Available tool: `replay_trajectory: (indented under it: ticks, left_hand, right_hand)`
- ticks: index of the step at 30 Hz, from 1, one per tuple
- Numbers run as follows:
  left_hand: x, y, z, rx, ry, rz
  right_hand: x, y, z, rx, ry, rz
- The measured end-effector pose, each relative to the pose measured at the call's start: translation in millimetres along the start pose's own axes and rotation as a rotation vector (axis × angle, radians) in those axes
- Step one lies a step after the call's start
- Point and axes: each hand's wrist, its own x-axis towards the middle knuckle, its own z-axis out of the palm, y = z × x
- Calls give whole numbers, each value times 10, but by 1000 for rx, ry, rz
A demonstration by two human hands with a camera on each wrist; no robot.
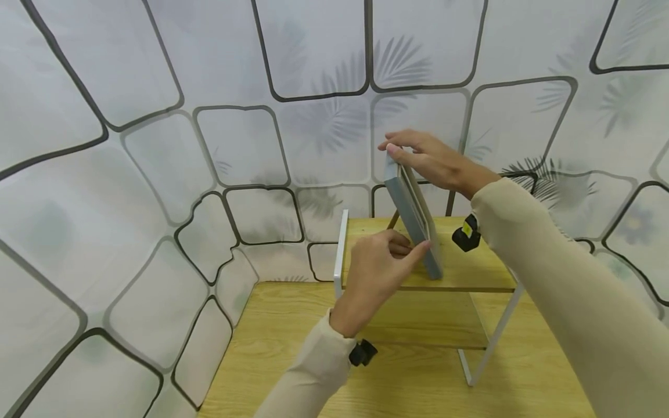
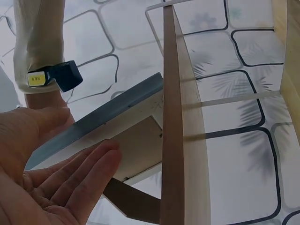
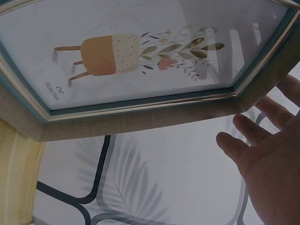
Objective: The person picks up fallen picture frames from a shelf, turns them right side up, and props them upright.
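A picture frame (image 1: 410, 203) with blue-grey sides stands tilted on a small wooden shelf unit (image 1: 470, 273), its brown prop leg (image 2: 133, 201) behind it. Its front, in the right wrist view, bears a print of a potted plant (image 3: 98, 55). My left hand (image 1: 373, 273) grips the frame low down, thumb at the front edge and fingers behind the back. At the top edge, my right hand (image 1: 431, 159) rests with fingers fairly straight over the frame and thumb by the near corner. In the right wrist view, its nearer fingers (image 3: 233, 144) stand apart from the frame.
The shelf unit has white metal legs (image 1: 496, 342) and a lower board (image 1: 428, 319). It stands on a wood-grain surface (image 1: 272, 342). A patterned wall covering (image 1: 324, 145) rises close behind and on the left.
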Motion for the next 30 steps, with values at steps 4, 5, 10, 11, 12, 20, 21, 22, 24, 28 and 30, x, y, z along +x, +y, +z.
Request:
replay_trajectory:
  ticks: [4, 5, 10, 11, 12, 20, 21, 22, 24, 28, 30]
  left_hand:
    - [-4, -9, 22, -5, 3, 10]
    - [-2, -16, 29, -2, 3, 13]
    - [7, -31, 54, 18, -2, 13]
    - [10, -30, 60, 22, -5, 13]
    - [12, -24, 61, 21, -8, 11]
    - [23, 7, 85, 35, -9, 4]
    - [23, 10, 86, 43, -8, 7]
    - [21, 17, 84, 49, -7, 11]
    - [18, 31, 80, 51, -8, 13]
    - [18, 35, 83, 52, -10, 7]
    - [19, 36, 80, 54, -11, 4]
  right_hand:
    - [4, 20, 21, 16, -10, 9]
    - [3, 23, 25, 22, -8, 9]
    - [-8, 40, 39, 40, 1, 10]
    - [-10, 43, 41, 41, 3, 10]
    - [-11, 46, 43, 41, 7, 9]
    - [-18, 71, 51, 41, 36, -3]
    - [-18, 74, 50, 43, 39, -6]
    - [-18, 77, 50, 44, 41, -8]
    - [-22, 82, 48, 38, 43, -8]
    - [-39, 88, 40, 24, 40, 11]
    - [-50, 91, 33, 21, 42, 25]
